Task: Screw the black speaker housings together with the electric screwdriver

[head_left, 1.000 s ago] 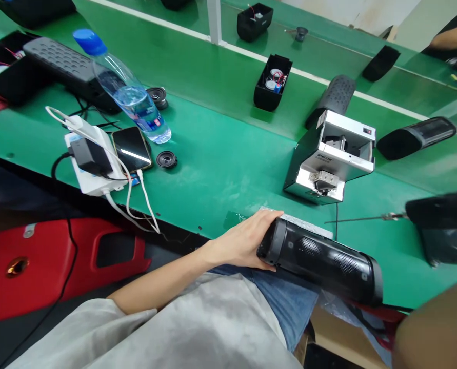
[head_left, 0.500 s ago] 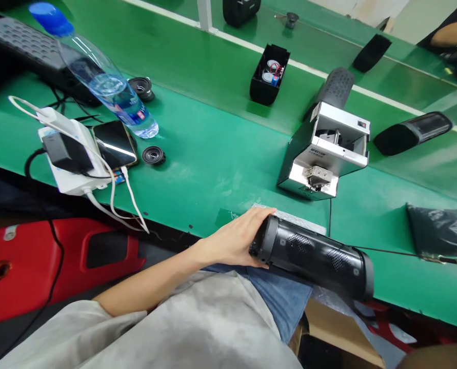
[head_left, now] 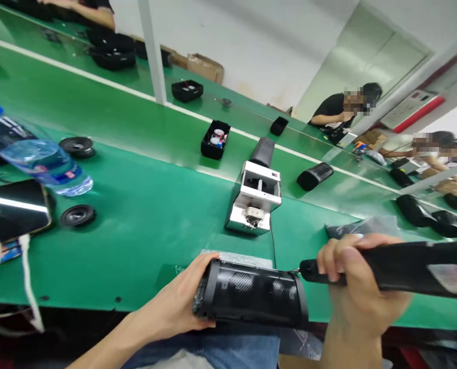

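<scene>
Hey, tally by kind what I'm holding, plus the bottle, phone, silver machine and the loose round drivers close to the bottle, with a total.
Black speaker, held: 1
Black handheld tool, held: 1
Bottle: 1
Phone: 1
Silver machine: 1
Round drivers: 2
Total: 7

Speaker (head_left: 253, 305) at near edge of table (head_left: 143, 225), screwdriver (head_left: 401, 264) right of it, machine (head_left: 254, 199) behind, phone (head_left: 16, 212) and bottle (head_left: 39, 156) at left

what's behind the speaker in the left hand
A pale strip shows on the green table just past the speaker, with a silver machine farther back. Whatever the speaker itself covers is hidden.
</scene>
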The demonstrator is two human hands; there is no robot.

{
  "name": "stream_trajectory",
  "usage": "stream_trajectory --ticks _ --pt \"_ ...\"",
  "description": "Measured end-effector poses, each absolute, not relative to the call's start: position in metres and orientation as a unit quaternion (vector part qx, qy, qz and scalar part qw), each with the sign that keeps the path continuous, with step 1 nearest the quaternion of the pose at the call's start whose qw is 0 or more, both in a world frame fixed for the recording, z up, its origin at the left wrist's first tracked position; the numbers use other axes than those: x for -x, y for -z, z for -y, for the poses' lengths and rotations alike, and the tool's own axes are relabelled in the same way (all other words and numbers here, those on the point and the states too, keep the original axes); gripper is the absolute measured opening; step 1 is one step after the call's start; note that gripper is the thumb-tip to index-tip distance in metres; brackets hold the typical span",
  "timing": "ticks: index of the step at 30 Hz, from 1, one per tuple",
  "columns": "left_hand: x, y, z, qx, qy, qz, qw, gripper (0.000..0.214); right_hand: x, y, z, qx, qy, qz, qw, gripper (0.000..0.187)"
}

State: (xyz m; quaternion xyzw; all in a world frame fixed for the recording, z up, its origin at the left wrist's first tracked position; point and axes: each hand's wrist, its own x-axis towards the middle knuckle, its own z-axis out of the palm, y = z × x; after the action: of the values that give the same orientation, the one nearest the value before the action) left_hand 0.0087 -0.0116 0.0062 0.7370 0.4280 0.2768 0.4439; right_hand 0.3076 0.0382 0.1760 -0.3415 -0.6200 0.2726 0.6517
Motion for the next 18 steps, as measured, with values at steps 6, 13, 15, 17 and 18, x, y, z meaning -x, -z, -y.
stream_trajectory --ticks 6,13,15,17,18 --pt "-0.009 -0.005 0.013 -0.722 -0.275 -0.451 0.446 0.124 -0.307 -0.171 -0.037 0.309 -0.311 0.645 0.625 0.03" --pt "-0.008 0.018 0.015 -0.717 -0.276 -0.475 0.429 0.13 -0.308 -0.164 -0.043 0.332 -0.326 0.613 0.639 0.042" --pt "-0.007 0.025 0.015 -0.721 -0.282 -0.483 0.409 0.13 -0.309 -0.161 -0.046 0.343 -0.331 0.605 0.638 0.048" --pt "-0.006 0.029 0.014 -0.726 -0.288 -0.486 0.392 0.129 -0.31 -0.159 -0.05 0.35 -0.337 0.6 0.636 0.052" --pt "-0.006 0.029 0.014 -0.729 -0.291 -0.485 0.386 0.128 -0.309 -0.159 -0.051 0.352 -0.34 0.598 0.634 0.053"
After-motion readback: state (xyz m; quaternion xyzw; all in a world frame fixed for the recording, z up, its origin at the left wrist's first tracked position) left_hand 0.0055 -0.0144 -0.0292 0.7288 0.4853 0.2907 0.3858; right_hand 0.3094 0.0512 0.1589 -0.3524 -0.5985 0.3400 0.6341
